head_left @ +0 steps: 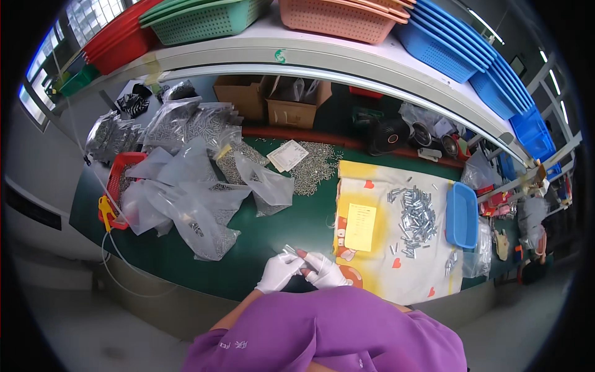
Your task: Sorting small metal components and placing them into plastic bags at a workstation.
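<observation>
both hands [304, 270] near table edge [186, 286]

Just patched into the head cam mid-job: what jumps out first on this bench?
The two white-gloved hands, left hand and right hand, meet at the near edge of the green table, pinching a small metal part. To their right, a heap of silvery parts lies on a pale cloth beside a blue tray. Left of centre sprawl clear plastic bags, with stacked coloured baskets on the shelf above.

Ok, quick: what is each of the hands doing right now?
Left hand: closed on a small silvery metal part.
Right hand: fingers curled, touching the left; what it grips cannot be told.
</observation>
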Motion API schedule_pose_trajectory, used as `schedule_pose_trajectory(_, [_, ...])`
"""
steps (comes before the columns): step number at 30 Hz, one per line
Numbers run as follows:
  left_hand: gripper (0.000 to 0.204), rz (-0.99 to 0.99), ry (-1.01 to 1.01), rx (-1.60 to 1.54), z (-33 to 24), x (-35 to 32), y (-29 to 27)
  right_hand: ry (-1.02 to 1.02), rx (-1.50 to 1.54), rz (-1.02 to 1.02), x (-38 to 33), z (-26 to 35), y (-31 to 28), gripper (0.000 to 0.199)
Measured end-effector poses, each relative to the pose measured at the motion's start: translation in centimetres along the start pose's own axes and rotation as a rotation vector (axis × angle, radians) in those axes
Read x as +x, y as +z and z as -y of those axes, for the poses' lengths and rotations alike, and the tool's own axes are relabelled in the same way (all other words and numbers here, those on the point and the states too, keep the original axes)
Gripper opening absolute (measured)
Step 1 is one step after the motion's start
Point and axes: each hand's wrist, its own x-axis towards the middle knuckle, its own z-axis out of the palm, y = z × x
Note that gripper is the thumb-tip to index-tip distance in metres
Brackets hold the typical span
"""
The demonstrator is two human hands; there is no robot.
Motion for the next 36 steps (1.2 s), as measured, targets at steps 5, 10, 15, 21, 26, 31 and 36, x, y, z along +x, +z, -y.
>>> schedule_pose_trajectory(5, [0.022, 0.153, -0.011, -0.129, 4.0, 2.2, -2.1, 0.276, -0.019, 0.070, 1.3, 0.6, 1.6, 0.052])
schedule_pose_trajectory(10, [0.022, 0.196, 0.022, -0.072, 5.7, 3.2, -6.1, 0.441, 0.079, 0.013, 2.9, 0.9, 6.9, 0.059])
schedule_pose_trajectory(15, [0.025, 0.233, -0.036, -0.122, 8.3, 4.4, -8.3, 0.600, 0.012, -0.071, 4.6, 2.4, 9.8, 0.048])
schedule_pose_trajectory(21, [0.017, 0.310, 0.017, -0.095, 7.3, 6.4, -10.9, 0.619, -0.040, -0.050, 7.0, 3.2, 9.9, 0.044])
schedule_pose_trajectory(26, [0.015, 0.325, -0.058, -0.225, 7.3, 7.9, -10.4, 0.738, -0.205, 0.114, 9.0, 5.0, 7.5, 0.041])
schedule_pose_trajectory(31, [0.013, 0.158, 0.090, -0.125, 11.3, 8.8, -7.3, 0.416, -0.177, -0.397, 13.1, 1.1, -2.2, 0.028])
schedule_pose_trajectory(36, [0.007, 0.006, 0.532, 0.114, 12.9, 8.3, -7.6, 0.163, 0.015, -0.609, 28.7, 3.7, -11.9, 0.038])
